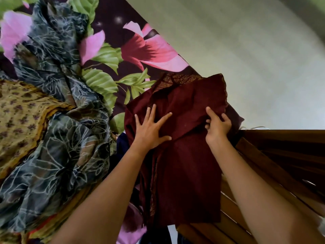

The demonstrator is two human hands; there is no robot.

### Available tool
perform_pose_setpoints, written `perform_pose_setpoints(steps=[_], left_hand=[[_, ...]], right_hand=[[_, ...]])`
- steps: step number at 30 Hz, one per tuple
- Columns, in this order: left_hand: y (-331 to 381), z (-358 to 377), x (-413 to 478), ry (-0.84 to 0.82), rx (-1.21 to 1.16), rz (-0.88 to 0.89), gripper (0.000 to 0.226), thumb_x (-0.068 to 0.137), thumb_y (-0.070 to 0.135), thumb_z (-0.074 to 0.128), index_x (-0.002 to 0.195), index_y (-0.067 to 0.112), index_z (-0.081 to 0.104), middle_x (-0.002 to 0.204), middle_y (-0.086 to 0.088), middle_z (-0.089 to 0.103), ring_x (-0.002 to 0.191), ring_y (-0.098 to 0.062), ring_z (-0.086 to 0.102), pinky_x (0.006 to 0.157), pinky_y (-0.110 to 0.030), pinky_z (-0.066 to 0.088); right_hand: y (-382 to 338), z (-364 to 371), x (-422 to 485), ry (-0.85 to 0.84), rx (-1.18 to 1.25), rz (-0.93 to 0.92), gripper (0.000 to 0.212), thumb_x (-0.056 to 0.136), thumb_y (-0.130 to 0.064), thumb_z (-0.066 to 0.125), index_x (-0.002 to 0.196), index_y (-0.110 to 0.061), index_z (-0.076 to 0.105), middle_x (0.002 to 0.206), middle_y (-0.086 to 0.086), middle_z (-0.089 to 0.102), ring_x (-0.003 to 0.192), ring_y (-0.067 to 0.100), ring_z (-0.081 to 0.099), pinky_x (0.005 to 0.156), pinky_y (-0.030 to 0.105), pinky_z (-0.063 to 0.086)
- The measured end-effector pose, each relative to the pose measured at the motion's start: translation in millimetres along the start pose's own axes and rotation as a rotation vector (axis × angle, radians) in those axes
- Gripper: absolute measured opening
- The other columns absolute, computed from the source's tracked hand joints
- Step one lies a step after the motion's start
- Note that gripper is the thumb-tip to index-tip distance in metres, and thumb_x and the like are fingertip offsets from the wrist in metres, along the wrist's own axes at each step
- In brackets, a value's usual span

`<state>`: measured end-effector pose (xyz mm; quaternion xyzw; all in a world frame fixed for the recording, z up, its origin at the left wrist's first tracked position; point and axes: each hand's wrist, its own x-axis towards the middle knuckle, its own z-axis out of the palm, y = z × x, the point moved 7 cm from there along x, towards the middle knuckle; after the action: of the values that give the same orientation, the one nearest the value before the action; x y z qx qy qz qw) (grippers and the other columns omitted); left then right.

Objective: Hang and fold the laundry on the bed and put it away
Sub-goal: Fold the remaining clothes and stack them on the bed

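Observation:
A dark maroon garment [182, 166] with a gold-patterned border lies at the corner of the bed, partly over the wooden bed frame. My left hand [151, 127] presses flat on it with fingers spread. My right hand [217, 125] pinches a fold of the maroon cloth near its right edge, fingers curled. Left of it lies a grey-green leaf-print garment [58, 138] in a crumpled heap, and a yellow spotted garment [19, 111] rests at the far left.
The bed sheet [140, 50] is dark with large pink flowers and green leaves. A wooden slatted bed frame [281, 164] runs along the right. Pale floor [246, 50] lies beyond the bed edge.

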<state>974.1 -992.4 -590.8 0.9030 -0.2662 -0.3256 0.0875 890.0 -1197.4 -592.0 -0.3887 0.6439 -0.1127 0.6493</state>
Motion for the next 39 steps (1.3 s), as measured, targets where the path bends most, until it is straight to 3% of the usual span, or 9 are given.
perform_pose_setpoints(steps=[4,10,14,17,19,22,26,29,39], left_hand=[[-14.6,-19.1,16.5,0.021,-0.086,-0.198,0.113,0.067,0.078,0.054,0.149,0.03,-0.006,0.156,-0.012,-0.016,0.143,-0.027,-0.017,0.109,-0.058,-0.013],[6.0,-18.3,14.3,0.198,0.027,-0.054,0.086,0.09,0.055,0.046,0.15,0.018,-0.001,0.156,-0.007,-0.018,0.144,-0.024,-0.014,0.115,-0.044,-0.009],[-2.1,3.9,8.7,0.077,-0.181,-0.162,0.084,0.092,0.054,0.044,0.149,0.023,-0.009,0.157,-0.002,-0.013,0.145,-0.022,-0.009,0.115,-0.046,-0.007],[-1.9,4.5,10.0,0.06,-0.205,-0.168,0.082,0.092,0.053,0.043,0.149,0.024,-0.008,0.157,-0.002,-0.013,0.145,-0.022,-0.01,0.114,-0.048,-0.007],[-2.0,3.0,9.7,0.075,-0.213,-0.161,0.079,0.093,0.051,0.042,0.15,0.023,-0.006,0.158,-0.003,-0.011,0.145,-0.022,-0.009,0.114,-0.048,-0.006],[-1.1,-2.0,0.5,0.181,-0.212,-0.136,0.074,0.096,0.045,0.042,0.15,0.021,-0.003,0.158,-0.005,-0.009,0.145,-0.022,-0.008,0.115,-0.046,-0.005],[0.3,5.1,-19.8,0.305,-0.199,-0.142,0.071,0.098,0.036,0.042,0.15,0.017,-0.002,0.157,-0.006,-0.013,0.144,-0.022,-0.012,0.113,-0.041,-0.01],[0.7,29.8,-38.3,0.263,-0.184,-0.176,0.067,0.1,0.038,0.036,0.149,0.013,-0.002,0.154,-0.004,-0.018,0.141,-0.019,-0.016,0.115,-0.04,-0.007],[23.1,84.9,-124.5,0.3,0.023,-0.076,0.079,0.084,0.001,0.05,0.148,0.008,0.005,0.154,-0.008,-0.002,0.143,-0.024,0.001,0.115,-0.046,0.007]], right_hand=[[-1.7,4.9,6.1,-0.064,-0.036,-0.004,0.069,0.076,-0.014,0.078,0.135,-0.011,0.044,0.095,0.001,0.061,0.073,0.009,0.057,0.06,0.023,0.049],[-4.4,6.8,15.7,-0.056,0.096,-0.037,0.073,0.073,0.008,0.074,0.138,-0.004,0.043,0.125,0.012,0.06,0.108,0.021,0.061,0.086,0.035,0.055],[-44.3,15.1,-19.1,-0.046,-0.521,-0.72,0.068,0.081,0.013,0.059,0.141,-0.015,0.042,0.13,0.014,0.056,0.114,0.021,0.057,0.096,0.022,0.044],[-44.1,39.8,-64.0,-0.197,-1.043,-1.373,0.079,0.073,0.017,0.053,0.141,-0.022,0.042,0.102,0.015,0.062,0.089,0.03,0.061,0.081,0.036,0.049],[-16.7,48.9,-71.5,-0.379,-1.306,-1.511,0.089,0.067,0.013,0.061,0.144,-0.02,0.03,0.105,0.011,0.066,0.105,0.034,0.059,0.091,0.048,0.044],[5.8,43.3,-68.1,-0.48,-1.389,-1.386,0.085,0.071,0.001,0.063,0.142,-0.018,0.022,0.127,0.009,0.06,0.128,0.032,0.047,0.105,0.06,0.029],[20.0,43.2,-62.0,-0.496,-1.534,-1.326,0.061,0.09,-0.018,0.051,0.146,-0.013,0.029,0.156,0.015,0.018,0.144,0.03,0.019,0.113,0.054,0.018],[47.7,36.7,-47.0,-0.593,-1.774,-1.101,0.067,0.098,-0.03,0.044,0.151,-0.013,0.008,0.159,0.01,-0.009,0.147,0.026,-0.005,0.116,0.051,0.004],[100.4,-39.8,-85.7,-0.701,-1.868,-0.973,0.073,0.094,-0.021,0.051,0.151,-0.013,0.006,0.158,0.012,-0.01,0.146,0.027,-0.005,0.117,0.049,0.004]])
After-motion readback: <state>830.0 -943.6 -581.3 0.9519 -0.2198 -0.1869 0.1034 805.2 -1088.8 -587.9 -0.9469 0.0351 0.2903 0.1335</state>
